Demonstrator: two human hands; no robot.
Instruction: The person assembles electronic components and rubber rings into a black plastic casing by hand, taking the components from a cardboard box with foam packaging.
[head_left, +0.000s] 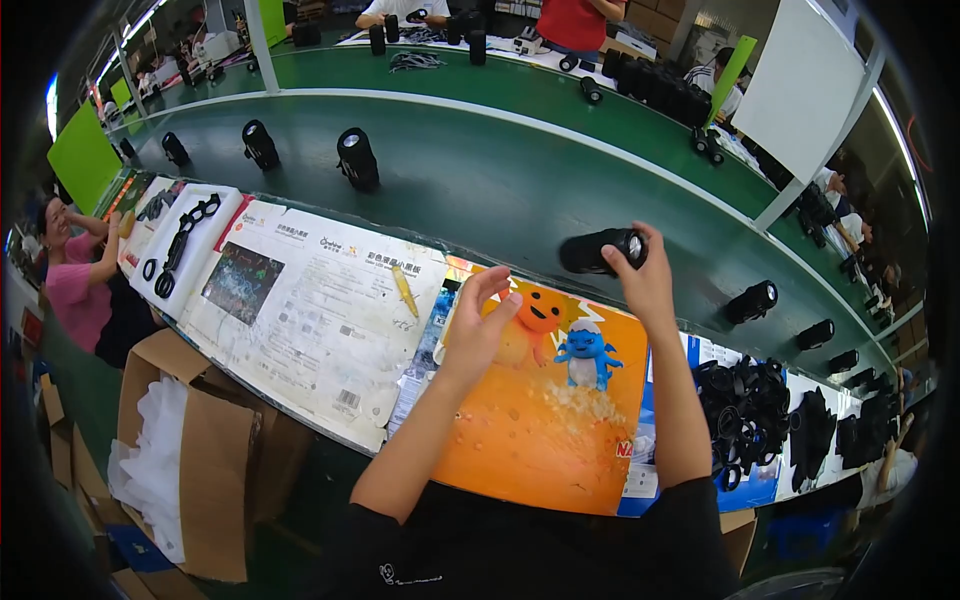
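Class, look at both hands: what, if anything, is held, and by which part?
The right hand holds a black cylinder near its right end; the left hand holds nothing.

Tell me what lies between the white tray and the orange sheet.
In the head view: a white printed board, a slim yellow tool lying on it, then a bluish printed strip.
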